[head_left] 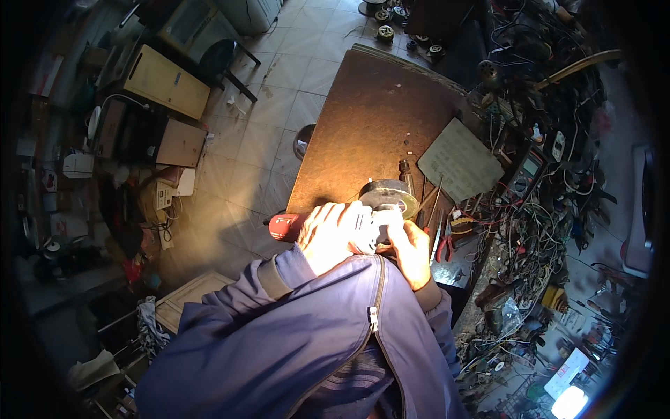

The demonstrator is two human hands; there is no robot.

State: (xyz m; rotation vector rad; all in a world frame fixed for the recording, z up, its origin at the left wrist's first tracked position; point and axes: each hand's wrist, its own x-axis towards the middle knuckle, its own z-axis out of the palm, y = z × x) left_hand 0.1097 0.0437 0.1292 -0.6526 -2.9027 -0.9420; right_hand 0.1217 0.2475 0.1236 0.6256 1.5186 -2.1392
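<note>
A red angle grinder (287, 227) with a pale metal head lies across the near edge of the brown workbench (363, 119). My left hand (331, 234) is wrapped over its body. At the head end, my right hand (410, 251) has its fingers closed; bright glare hides exactly what they grip. Just beyond the head is a round dark part (382, 190), touching or very close to it. A small metal shaft-like piece (406, 171) stands behind that part. Red-handled pliers (444, 244) lie right of my right hand.
A grey-green square board (460, 162) lies on the bench's right side. Beside it is a multimeter (528, 172) with leads. Tangled wires (537, 237) and tools crowd the right. A black stool (222, 59) and beige cabinet (167, 82) stand at the far left.
</note>
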